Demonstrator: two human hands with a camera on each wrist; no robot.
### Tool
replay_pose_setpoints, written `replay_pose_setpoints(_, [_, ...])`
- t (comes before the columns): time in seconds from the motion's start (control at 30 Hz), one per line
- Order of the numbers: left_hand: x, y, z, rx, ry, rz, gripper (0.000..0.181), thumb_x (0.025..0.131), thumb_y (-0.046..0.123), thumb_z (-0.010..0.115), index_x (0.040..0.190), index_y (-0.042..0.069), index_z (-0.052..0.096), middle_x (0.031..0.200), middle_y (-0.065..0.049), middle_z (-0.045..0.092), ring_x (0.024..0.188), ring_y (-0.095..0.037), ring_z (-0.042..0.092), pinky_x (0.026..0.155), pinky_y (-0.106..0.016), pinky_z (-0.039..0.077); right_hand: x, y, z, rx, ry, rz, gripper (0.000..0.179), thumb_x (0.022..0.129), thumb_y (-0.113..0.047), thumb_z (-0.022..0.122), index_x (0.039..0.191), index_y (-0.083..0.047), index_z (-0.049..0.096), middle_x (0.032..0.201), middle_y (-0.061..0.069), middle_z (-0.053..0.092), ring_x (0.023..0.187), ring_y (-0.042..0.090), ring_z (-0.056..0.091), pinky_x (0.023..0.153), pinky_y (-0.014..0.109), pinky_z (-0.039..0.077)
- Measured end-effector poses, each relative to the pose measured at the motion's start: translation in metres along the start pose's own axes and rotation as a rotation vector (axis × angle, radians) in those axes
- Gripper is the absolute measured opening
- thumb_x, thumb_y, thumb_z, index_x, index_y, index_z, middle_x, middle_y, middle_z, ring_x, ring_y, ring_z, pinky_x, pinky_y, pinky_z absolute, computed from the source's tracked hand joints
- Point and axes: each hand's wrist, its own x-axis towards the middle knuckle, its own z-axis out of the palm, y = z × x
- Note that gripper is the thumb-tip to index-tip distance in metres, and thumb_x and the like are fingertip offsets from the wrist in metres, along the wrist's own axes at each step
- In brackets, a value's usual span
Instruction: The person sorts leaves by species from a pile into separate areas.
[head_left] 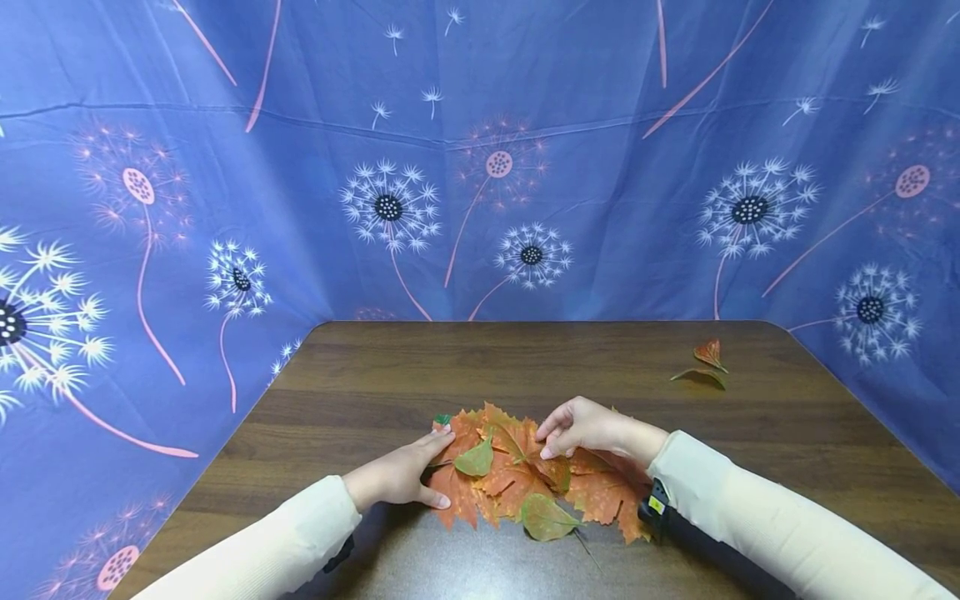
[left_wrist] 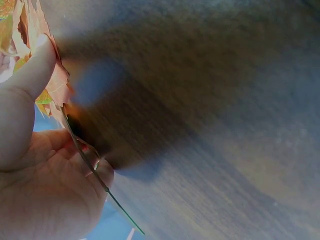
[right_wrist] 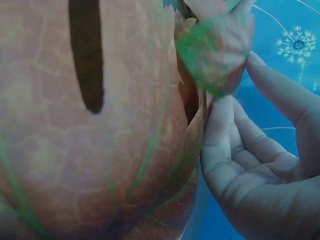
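Note:
A row of orange artificial maple leaves (head_left: 510,487) lies on the wooden table in front of me, with a green leaf (head_left: 475,459) on top. Another green leaf (head_left: 546,517) with a thin stem sits at its near edge. My left hand (head_left: 401,473) spans the left end of the leaves, fingers at the far side and thumb at the near side. A long thin stem (left_wrist: 87,160) crosses its fingers in the left wrist view. Over the middle, my right hand (head_left: 581,429) pinches with thumb and fingertips a small green-and-orange leaf (right_wrist: 215,57), blurred in the right wrist view.
Two loose leaves, one orange (head_left: 709,353) and one greenish brown (head_left: 699,377), lie at the back right of the table (head_left: 420,358). A blue cloth (head_left: 600,225) with dandelion prints hangs behind the table and along its sides.

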Motion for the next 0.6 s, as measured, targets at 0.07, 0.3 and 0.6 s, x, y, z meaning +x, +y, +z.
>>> replay_pose_setpoints(0.07, [0.0004, -0.0005, -0.0001, 0.002, 0.003, 0.004, 0.095, 0.077, 0.028, 0.082, 0.15, -0.002, 0.029, 0.159, -0.019, 0.024, 0.146, -0.036, 0.025, 0.114, -0.054, 0.028, 0.0005, 0.0009, 0.0006, 0.007, -0.007, 0.006, 0.033, 0.078, -0.007, 0.078, 0.104, 0.01, 0.068, 0.078, 0.001, 0.071, 0.07, 0.008, 0.061, 0.062, 0.026, 0.051])
replay_pose_setpoints(0.3, [0.0013, -0.0024, 0.0005, 0.018, -0.001, 0.016, 0.095, 0.077, 0.029, 0.081, 0.15, -0.002, 0.029, 0.159, -0.019, 0.023, 0.146, -0.036, 0.025, 0.114, -0.055, 0.028, 0.0008, 0.0031, 0.0035, -0.026, -0.014, 0.008, 0.026, 0.079, -0.007, 0.078, 0.099, 0.008, 0.07, 0.081, 0.005, 0.074, 0.068, 0.008, 0.062, 0.063, 0.027, 0.053])
replay_pose_setpoints(0.6, [0.0013, -0.0032, 0.0003, 0.009, -0.002, 0.018, 0.095, 0.078, 0.029, 0.081, 0.15, -0.002, 0.028, 0.159, -0.019, 0.022, 0.146, -0.036, 0.024, 0.114, -0.055, 0.027, 0.0004, 0.001, 0.003, -0.061, -0.02, 0.022, 0.023, 0.084, -0.02, 0.076, 0.096, -0.001, 0.074, 0.084, 0.004, 0.074, 0.071, 0.013, 0.064, 0.068, 0.032, 0.055])
